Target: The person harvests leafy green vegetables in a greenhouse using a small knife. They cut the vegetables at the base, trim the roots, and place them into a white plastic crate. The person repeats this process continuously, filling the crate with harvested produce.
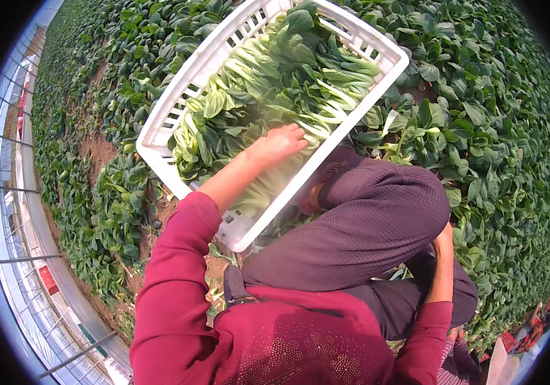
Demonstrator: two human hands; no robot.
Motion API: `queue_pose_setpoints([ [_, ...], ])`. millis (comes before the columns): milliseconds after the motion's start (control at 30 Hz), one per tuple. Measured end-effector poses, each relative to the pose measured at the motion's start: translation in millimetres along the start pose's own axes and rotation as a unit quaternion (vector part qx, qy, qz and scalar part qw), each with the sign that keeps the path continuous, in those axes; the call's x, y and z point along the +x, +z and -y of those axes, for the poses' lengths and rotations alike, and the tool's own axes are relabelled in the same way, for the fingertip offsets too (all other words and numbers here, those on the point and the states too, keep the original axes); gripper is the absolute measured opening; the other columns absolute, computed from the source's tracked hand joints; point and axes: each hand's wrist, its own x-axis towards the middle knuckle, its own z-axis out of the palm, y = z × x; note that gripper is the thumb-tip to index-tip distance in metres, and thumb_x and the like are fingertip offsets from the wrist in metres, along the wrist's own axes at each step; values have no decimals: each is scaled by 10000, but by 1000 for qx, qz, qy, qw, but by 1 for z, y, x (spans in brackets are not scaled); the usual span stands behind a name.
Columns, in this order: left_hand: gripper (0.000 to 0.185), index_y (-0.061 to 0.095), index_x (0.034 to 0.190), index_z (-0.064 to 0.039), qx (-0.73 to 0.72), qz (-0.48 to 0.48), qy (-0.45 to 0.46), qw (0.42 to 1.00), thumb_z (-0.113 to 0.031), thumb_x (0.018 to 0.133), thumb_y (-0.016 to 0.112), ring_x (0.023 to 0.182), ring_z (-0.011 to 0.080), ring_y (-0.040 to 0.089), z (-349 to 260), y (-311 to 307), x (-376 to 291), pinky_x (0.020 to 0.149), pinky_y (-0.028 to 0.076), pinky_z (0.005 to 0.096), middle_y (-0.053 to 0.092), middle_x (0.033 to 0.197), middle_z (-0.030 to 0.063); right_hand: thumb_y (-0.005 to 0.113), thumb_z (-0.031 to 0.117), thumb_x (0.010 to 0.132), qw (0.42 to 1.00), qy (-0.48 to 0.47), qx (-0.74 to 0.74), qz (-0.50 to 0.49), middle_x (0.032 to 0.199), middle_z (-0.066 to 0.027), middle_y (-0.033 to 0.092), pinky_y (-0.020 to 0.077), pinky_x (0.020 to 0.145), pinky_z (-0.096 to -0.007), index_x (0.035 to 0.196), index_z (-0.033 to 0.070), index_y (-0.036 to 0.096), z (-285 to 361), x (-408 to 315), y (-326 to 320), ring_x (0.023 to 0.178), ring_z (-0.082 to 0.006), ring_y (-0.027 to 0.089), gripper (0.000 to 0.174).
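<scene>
A white slatted plastic crate (275,197) stands tilted across the view before me. Rows of bok choy (255,72) lie inside, their pale stems towards the long sides and dark leaves towards the middle. My left hand (282,143) reaches over the near short end, fingers bent down on the bok choy near the right long wall. Whether it grips any of them I cannot make out. Beside my bent knee is my right hand (443,237), its fingers hidden behind the leg and leaves.
Bok choy plants (486,96) grow densely around the crate, with bare soil (99,149) showing at the left. A greenhouse side wall (10,231) curves along the left, near a red crate (48,280). Another person's striped clothing (450,365) shows at lower right, near red crates (527,339).
</scene>
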Motion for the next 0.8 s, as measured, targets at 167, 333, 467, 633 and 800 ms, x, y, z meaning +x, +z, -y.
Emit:
queue_pose_setpoints([
  [167, 96, 536, 839, -37, 40, -34, 49, 997, -59, 749, 560, 842, 301, 563, 3, 4, 12, 717, 507, 388, 536, 892, 126, 627, 289, 827, 988, 4, 145, 53, 872, -141, 645, 485, 703, -378, 1075, -5, 599, 23, -12, -84, 763, -264, 624, 385],
  [333, 257, 605, 1008, -13, 67, -51, 49, 995, -55, 755, 582, 915, 342, 534, -18, -17, 6, 838, 449, 440, 541, 936, 144, 590, 265, 923, 936, 4, 332, -113, 771, 29, 566, 419, 542, -208, 1250, 50, 552, -10, -88, -177, 632, -47, 509, 393],
  [467, 176, 610, 956, -5, 24, -18, 55, 998, -46, 785, 606, 815, 330, 570, -23, -46, 17, 752, 479, 415, 577, 852, 132, 580, 292, 947, 874, 117, 403, -245, 765, 7, 599, 400, 459, -192, 1322, 69, 501, -59, -166, -172, 553, -50, 533, 444],
  [633, 128, 639, 1018, -17, -109, -128, -48, 985, -50, 899, 609, 807, 185, 634, -44, -119, 38, 736, 495, 292, 649, 894, 91, 587, 283, 949, 838, 189, 473, -196, 843, -13, 620, 439, 519, -205, 1304, 51, 505, -119, -188, -96, 624, -63, 564, 432],
  [800, 166, 644, 1049, -11, -162, -99, -42, 981, -115, 925, 606, 833, 137, 621, -95, -178, 103, 758, 488, 280, 660, 917, 65, 596, 191, 952, 799, 26, 584, -141, 937, -5, 617, 478, 739, -236, 1215, -1, 557, -111, -111, -31, 804, -75, 560, 329],
])
